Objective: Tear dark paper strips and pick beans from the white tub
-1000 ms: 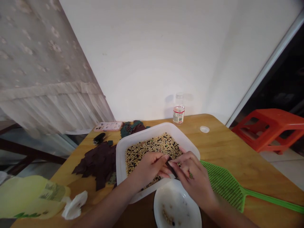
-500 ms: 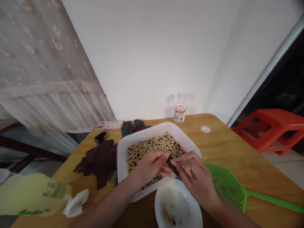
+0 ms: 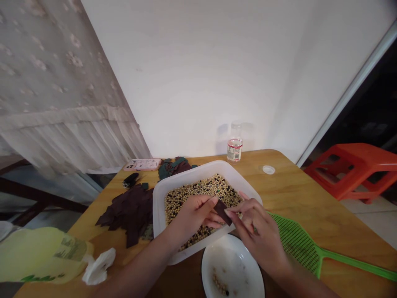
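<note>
Between my two hands is a small dark brown strip [image 3: 222, 211], perhaps cloth or leather. My left hand [image 3: 197, 209] pinches its upper left end between thumb and fingers. At the lower right end, my right hand [image 3: 256, 225] closes thumb and forefinger on it. A speck of green shows among the right hand's curled fingers, too small to name. Both hands are above a white plastic tub [image 3: 159, 207] of pale and black beads [image 3: 198, 188]. Just below them sits a white bowl [image 3: 235, 258] with several beads at its bottom.
Left of the tub lie a pile of dark brown strips [image 3: 130, 211], a phone [image 3: 144, 164] and crumpled tissue [image 3: 99, 265]. More green and brown pieces [image 3: 175, 167] lie behind. A bottle [image 3: 235, 147], a white cap [image 3: 269, 169] and a green fly swatter [image 3: 297, 242] are right.
The brown strip has turned a little and more of its flat face shows between my hands. My right hand has shifted slightly down and right. Both hands keep their grip.
</note>
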### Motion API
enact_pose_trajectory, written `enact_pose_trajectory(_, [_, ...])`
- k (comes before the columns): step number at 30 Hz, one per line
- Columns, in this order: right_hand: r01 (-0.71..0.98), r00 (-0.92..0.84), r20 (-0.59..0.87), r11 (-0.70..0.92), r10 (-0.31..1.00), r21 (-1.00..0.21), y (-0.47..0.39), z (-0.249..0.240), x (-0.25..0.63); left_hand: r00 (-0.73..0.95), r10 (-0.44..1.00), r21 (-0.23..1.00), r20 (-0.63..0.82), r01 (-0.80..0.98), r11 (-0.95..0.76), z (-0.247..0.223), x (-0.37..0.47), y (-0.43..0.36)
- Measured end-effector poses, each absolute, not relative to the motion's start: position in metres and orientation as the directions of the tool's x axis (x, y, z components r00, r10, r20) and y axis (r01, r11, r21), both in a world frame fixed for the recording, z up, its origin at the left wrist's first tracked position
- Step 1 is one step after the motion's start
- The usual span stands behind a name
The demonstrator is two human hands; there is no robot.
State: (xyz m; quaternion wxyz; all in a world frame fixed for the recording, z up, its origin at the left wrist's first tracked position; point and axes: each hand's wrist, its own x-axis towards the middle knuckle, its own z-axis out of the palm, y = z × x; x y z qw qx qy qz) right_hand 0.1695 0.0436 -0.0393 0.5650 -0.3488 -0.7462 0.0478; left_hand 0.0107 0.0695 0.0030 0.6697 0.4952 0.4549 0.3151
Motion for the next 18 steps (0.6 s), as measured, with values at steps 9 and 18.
enact_pose_trajectory(9, [0.46, -0.111, 0.818, 0.759, 0.564, -0.461, 0.0429, -0.0369, 0.1696, 0.37, 0.883, 0.95, -0.29, 0.003, 0.311, 0.0021, 0.0098, 0.0704])
enact_pose_trajectory(18, [0.447, -0.126, 0.832, 0.779, 0.541, -0.439, 0.0432, -0.0373, 0.1702, 0.343, 0.89, 0.944, -0.301, -0.024, 0.329, 0.0049, 0.0103, 0.0698])
